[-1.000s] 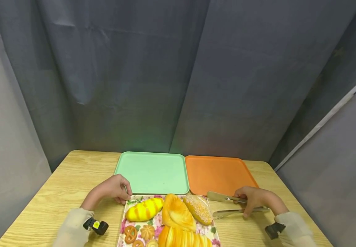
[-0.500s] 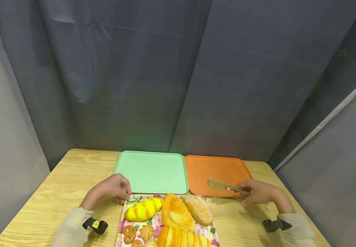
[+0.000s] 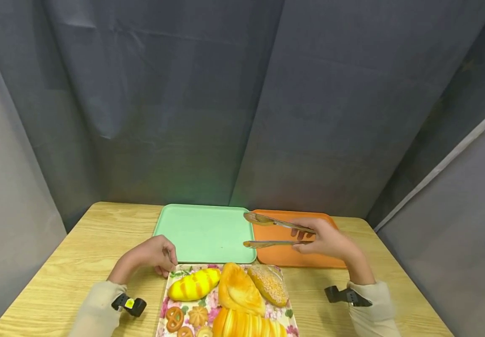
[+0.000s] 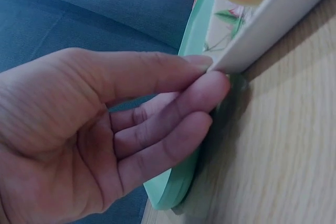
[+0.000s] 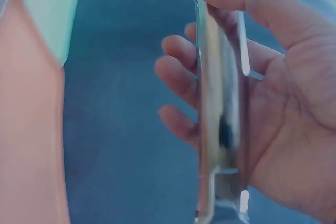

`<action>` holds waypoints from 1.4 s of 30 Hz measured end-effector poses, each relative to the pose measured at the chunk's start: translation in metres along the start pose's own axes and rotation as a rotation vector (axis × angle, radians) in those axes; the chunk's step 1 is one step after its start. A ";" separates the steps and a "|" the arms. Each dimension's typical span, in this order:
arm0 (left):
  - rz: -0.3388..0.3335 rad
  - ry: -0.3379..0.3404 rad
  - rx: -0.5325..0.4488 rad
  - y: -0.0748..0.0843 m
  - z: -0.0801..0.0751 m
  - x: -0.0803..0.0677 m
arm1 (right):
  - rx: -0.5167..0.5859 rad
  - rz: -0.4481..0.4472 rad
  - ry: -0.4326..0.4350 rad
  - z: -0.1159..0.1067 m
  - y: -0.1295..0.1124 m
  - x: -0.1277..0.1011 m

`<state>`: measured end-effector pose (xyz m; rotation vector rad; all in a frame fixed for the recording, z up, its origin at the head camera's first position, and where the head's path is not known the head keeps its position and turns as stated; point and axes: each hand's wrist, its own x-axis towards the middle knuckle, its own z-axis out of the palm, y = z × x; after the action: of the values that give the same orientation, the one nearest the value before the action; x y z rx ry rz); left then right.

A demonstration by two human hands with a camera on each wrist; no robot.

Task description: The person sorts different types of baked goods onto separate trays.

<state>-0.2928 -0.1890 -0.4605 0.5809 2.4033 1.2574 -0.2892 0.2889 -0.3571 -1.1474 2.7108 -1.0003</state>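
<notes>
Shiny silver metal tongs point(image 3: 273, 231) at centre; mint-green flat tray point(image 3: 202, 232) beside plain orange tray point(image 3: 282, 250); pink floral-patterned rectangular tray point(image 3: 185, 309) under yellow-striped bread point(image 3: 193, 284), lower centre.

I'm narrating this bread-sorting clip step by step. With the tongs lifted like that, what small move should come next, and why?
Probably lower the tongs onto a bread on the floral tray: the right hand holds them open above the trays, gripping nothing, while the left hand pinches the tray's corner.

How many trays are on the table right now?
3: green tray at back centre, orange tray right beside it, floral tray of breads nearest, cut off by the frame edge.
</notes>
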 end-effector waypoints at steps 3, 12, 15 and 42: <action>-0.010 0.003 -0.018 -0.003 0.003 -0.004 | 0.033 -0.044 0.047 0.011 -0.020 0.010; 0.025 0.006 -0.026 -0.001 0.012 -0.008 | 0.059 -0.004 0.063 0.042 -0.062 0.022; 0.030 0.012 -0.015 0.001 0.014 -0.007 | 0.043 0.010 -0.017 0.050 -0.069 0.023; -0.006 0.018 -0.004 0.003 0.008 -0.009 | -0.299 -0.076 -0.169 0.092 -0.073 0.041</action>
<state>-0.2809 -0.1865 -0.4613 0.5637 2.4150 1.2698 -0.2481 0.1736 -0.3796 -1.3195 2.7594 -0.4848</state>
